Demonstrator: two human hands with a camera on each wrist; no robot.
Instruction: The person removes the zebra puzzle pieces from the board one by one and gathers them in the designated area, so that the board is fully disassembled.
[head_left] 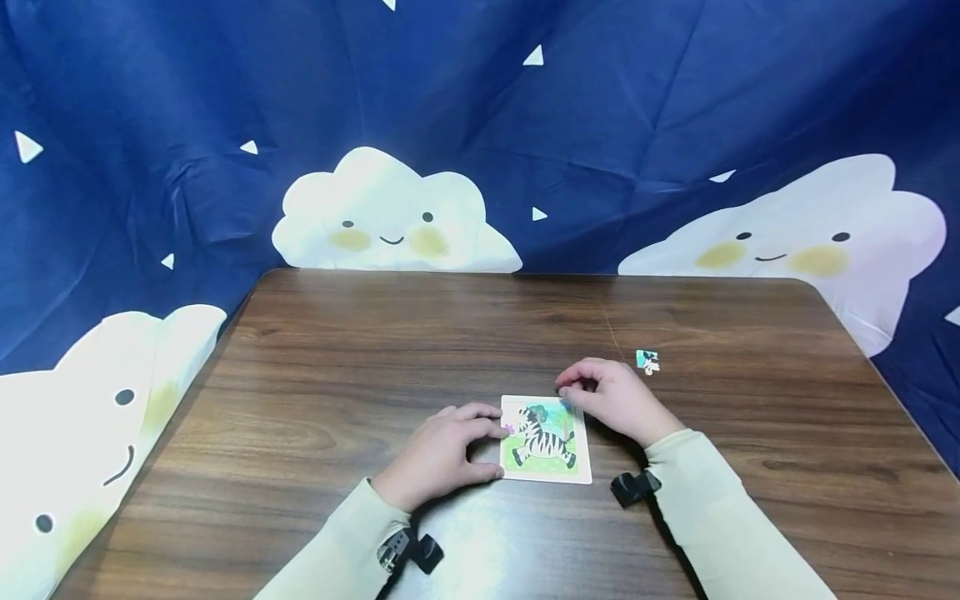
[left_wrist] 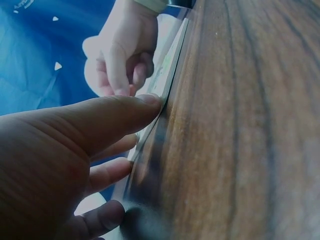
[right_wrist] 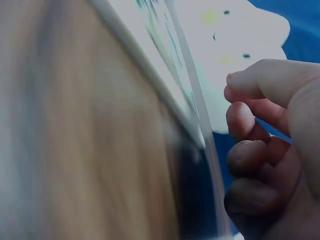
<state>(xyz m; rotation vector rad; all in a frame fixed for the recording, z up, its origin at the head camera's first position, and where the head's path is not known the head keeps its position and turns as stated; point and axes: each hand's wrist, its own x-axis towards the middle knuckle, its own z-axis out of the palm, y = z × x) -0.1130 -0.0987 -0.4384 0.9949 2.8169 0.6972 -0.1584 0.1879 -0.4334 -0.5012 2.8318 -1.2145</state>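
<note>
A square jigsaw puzzle with a running zebra on green and blue lies in a white-edged tray on the table. My left hand rests at the tray's left side, its fairly straight fingers and thumb touching that edge. Over the upper right corner is my right hand, thumb and index tips close together. In the right wrist view, the other fingers of that hand are curled. A darker blue patch shows below the right fingertips; whether they pinch a piece is unclear. A loose puzzle piece lies beyond the right hand.
The brown wooden table carries the puzzle and the loose piece. Behind its far edge hangs a blue curtain with smiling white clouds and small triangles. Each wrist wears a small black camera.
</note>
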